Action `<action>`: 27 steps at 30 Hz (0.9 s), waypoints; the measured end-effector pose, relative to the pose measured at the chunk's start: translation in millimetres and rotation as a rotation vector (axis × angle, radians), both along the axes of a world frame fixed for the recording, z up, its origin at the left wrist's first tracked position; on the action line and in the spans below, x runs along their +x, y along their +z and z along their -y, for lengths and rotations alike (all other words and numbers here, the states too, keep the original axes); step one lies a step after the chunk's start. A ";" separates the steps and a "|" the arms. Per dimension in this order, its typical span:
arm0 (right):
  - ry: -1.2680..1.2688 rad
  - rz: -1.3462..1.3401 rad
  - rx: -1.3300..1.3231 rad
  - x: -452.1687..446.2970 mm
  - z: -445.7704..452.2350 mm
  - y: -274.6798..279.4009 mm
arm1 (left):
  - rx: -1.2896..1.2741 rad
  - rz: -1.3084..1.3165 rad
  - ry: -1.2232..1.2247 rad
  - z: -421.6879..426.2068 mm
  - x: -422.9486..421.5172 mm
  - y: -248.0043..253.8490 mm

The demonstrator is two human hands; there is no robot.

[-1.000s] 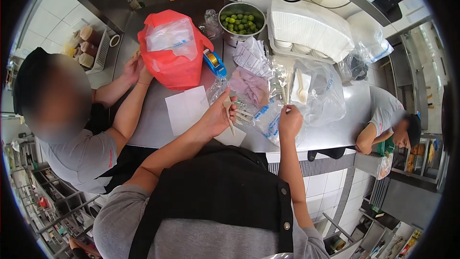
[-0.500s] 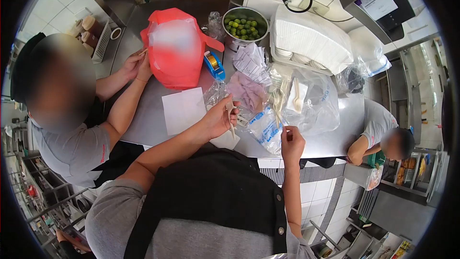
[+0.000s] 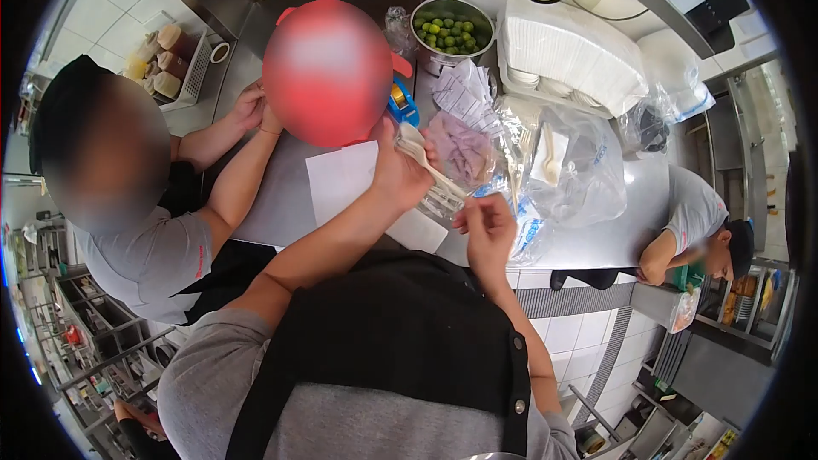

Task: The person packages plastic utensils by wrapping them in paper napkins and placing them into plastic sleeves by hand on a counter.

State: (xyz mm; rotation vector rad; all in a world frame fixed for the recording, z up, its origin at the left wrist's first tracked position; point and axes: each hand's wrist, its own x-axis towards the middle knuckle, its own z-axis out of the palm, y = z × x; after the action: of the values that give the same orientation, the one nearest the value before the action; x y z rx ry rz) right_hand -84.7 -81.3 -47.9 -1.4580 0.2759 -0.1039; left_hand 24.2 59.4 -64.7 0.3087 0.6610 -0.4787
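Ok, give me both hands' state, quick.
Left hand: holding pale cutlery.
Right hand: fingers curled by the handle ends; can't tell if they grip.

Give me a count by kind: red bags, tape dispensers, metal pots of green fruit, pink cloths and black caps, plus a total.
Red bag: 1
Tape dispenser: 1
Metal pot of green fruit: 1
Pink cloth: 1
Black caps: 2
Total: 6
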 end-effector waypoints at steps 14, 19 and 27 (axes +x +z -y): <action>0.285 -0.160 -0.607 4.3 11.1 -28.3 | 0.018 0.362 -0.118 7.1 -2.4 9.5; 0.543 -0.064 -0.980 -20.3 15.9 -78.0 | 0.262 0.468 -0.237 -21.5 10.2 14.0; 0.391 -0.083 -0.992 -32.0 1.0 -90.3 | 1.329 0.797 -0.631 -96.8 -13.1 -32.8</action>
State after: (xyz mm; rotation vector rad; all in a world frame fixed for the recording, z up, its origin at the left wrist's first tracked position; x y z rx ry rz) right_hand -116.7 -82.3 -138.2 -2.4771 -0.0230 0.1655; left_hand 11.1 156.2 -97.4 1.8942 -0.0259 -0.3932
